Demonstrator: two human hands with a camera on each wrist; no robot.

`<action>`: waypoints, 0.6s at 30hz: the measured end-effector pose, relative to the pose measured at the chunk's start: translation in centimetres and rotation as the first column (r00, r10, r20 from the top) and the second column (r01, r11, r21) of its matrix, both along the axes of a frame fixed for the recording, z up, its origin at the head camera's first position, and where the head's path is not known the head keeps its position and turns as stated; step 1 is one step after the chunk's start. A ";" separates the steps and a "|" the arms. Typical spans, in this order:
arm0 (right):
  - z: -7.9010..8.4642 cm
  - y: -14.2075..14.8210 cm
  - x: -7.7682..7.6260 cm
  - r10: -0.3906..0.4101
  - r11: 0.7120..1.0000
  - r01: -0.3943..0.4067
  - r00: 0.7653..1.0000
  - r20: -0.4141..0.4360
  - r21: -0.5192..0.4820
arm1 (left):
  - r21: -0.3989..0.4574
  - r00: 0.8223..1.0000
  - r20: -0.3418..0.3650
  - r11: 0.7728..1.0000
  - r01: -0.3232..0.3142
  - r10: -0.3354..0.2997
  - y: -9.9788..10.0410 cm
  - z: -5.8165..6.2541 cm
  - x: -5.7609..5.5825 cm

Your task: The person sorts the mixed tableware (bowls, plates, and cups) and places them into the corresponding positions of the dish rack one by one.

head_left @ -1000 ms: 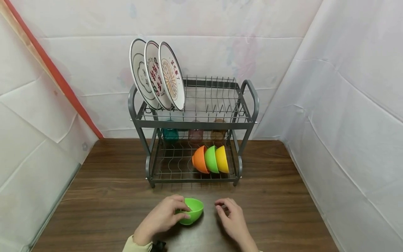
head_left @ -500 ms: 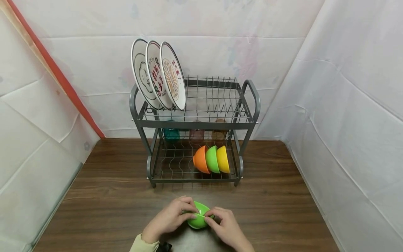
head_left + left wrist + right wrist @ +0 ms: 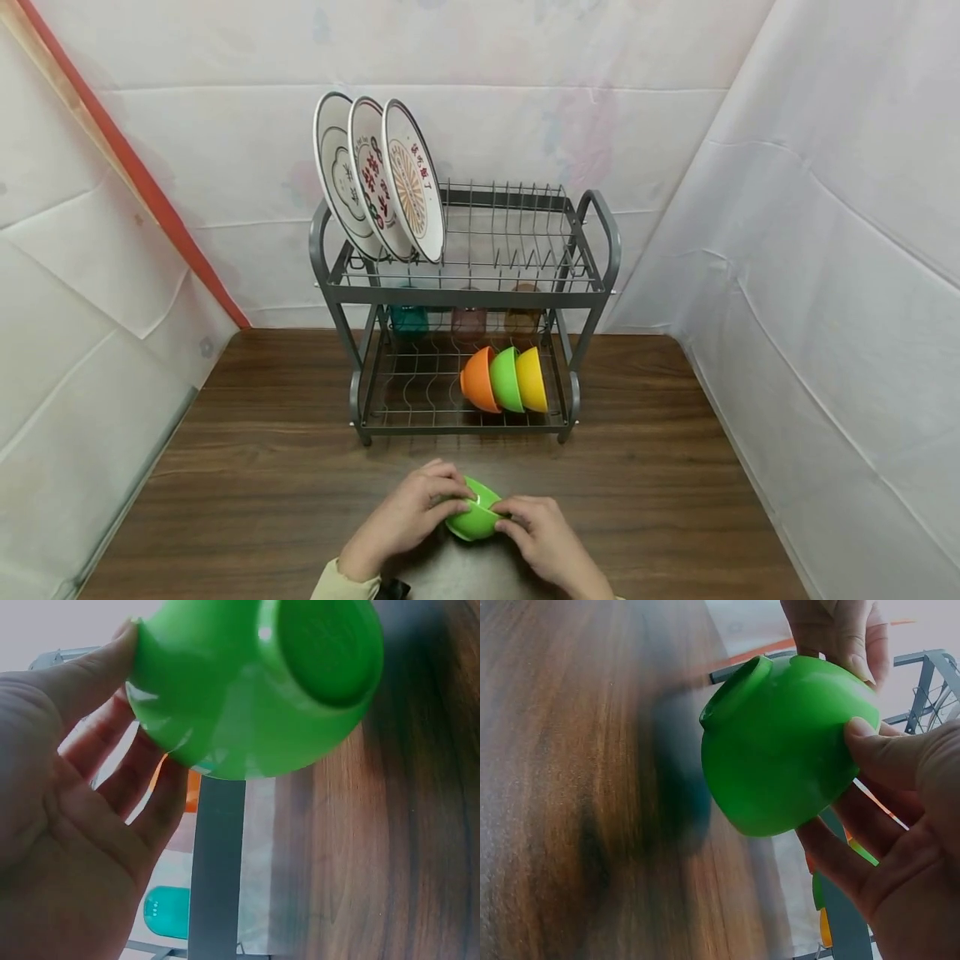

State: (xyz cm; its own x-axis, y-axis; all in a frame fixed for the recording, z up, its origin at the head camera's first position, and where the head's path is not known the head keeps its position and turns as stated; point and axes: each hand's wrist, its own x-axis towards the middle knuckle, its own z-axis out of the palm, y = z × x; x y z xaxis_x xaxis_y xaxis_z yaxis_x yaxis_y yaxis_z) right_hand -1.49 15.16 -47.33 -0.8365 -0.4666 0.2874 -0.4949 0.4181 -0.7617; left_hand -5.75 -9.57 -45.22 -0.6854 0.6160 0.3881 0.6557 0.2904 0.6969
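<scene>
A light green bowl (image 3: 474,523) is held between both hands in front of the rack, its opening tipped toward the rack. My left hand (image 3: 420,508) pinches its left rim, thumb outside and fingers reaching inside. On the opposite side my right hand (image 3: 542,533) pinches the rim in the same manner. The left wrist view shows the bowl's underside and round foot (image 3: 330,649), with the left thumb on the wall. In the right wrist view the bowl (image 3: 787,750) is tilted, the right thumb pressing near its rim and the left fingers at the far side.
A two-tier grey dish rack (image 3: 465,296) stands behind the hands. Three white plates (image 3: 408,183) lean in its top left. Below, orange (image 3: 478,382), green (image 3: 507,380) and yellow (image 3: 531,380) bowls stand on edge at right, with coloured cups (image 3: 408,321) behind. Fabric walls surround the wooden table (image 3: 675,483).
My right hand came in from the right and took hold of the bowl's rim. The bowl and left hand shifted slightly right, and the bowl tipped toward the rack.
</scene>
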 end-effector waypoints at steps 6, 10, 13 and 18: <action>0.3 0.6 -0.1 -0.051 0.999 0.051 0.998 -0.047 -0.012 | 0.041 0.989 -0.022 0.989 -0.143 0.144 0.3 -0.5 -0.2; 0.2 1.3 -0.1 -0.111 0.994 0.111 0.989 -0.095 -0.008 | 0.037 0.963 -0.019 0.963 -0.267 0.267 -0.2 -1.1 -0.3; 0.1 1.8 -0.2 -0.155 0.988 0.155 0.982 -0.104 -0.009 | 0.033 0.942 0.008 0.941 -0.336 0.336 -0.8 -1.5 -0.2; 0.3 2.4 -0.6 -0.215 0.977 0.214 0.963 -0.162 -0.028 | 0.044 0.907 0.047 0.906 -0.422 0.420 -2.2 -2.5 -0.2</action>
